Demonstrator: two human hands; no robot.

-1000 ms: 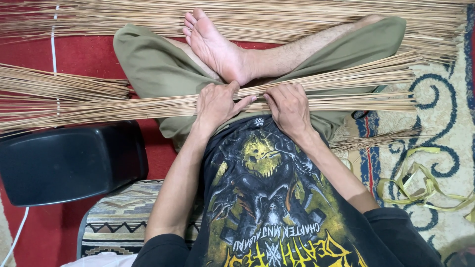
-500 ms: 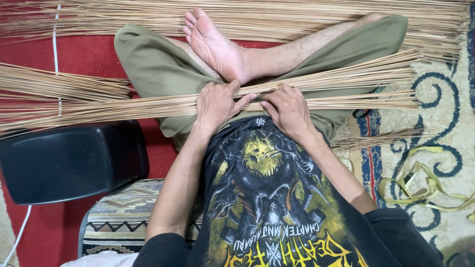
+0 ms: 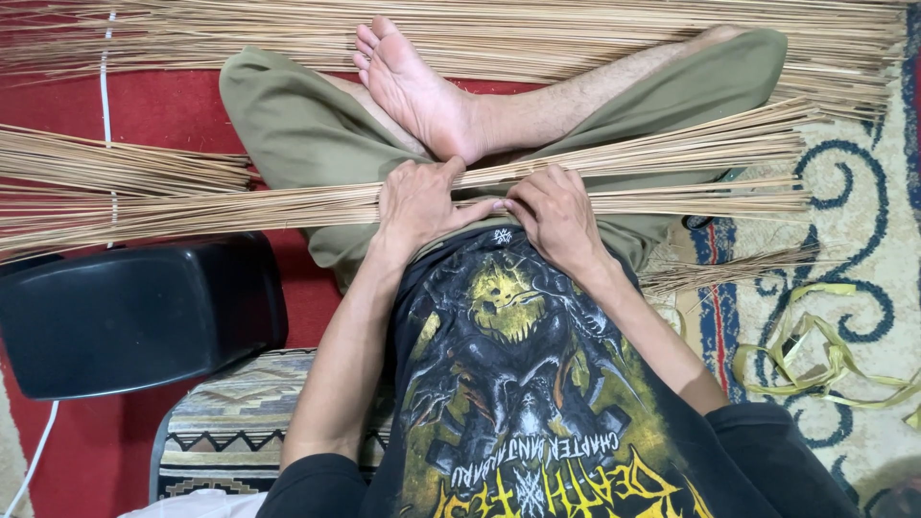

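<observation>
I sit cross-legged in olive trousers with a long bundle of thin tan sticks (image 3: 240,203) lying across my lap from left to right. My left hand (image 3: 417,201) rests on the bundle at its middle, fingers curled over the sticks. My right hand (image 3: 552,213) grips the same bundle just to the right, thumb touching my left hand. My bare foot (image 3: 413,86) lies just beyond the hands.
A wide mat of more sticks (image 3: 576,34) lies on the floor beyond my legs, another sheaf (image 3: 115,165) at the left. A black plastic seat (image 3: 125,312) stands at my left, a patterned cushion (image 3: 230,422) beneath me. Yellow straps (image 3: 815,350) lie on the patterned carpet at right.
Both hands stay on the bundle; the fingers have shifted only slightly along the sticks.
</observation>
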